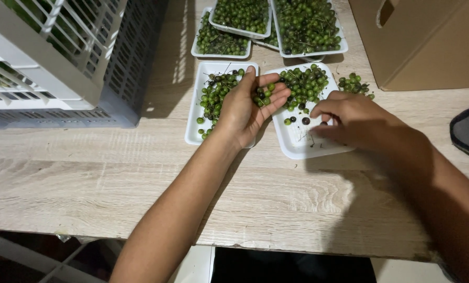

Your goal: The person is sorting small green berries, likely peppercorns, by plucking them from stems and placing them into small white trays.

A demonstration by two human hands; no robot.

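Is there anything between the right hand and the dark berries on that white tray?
Nothing visible: the right hand hovers over the white foam tray, its fingers just beside the small dark berries.

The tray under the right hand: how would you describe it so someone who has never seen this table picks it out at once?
On the pale wooden table, white foam trays of small green berries sit in a cluster at the far edge. The tray under the right hand is the near right tray. Unlike its fuller neighbours, its near half is almost bare white, with berries only at its far end.
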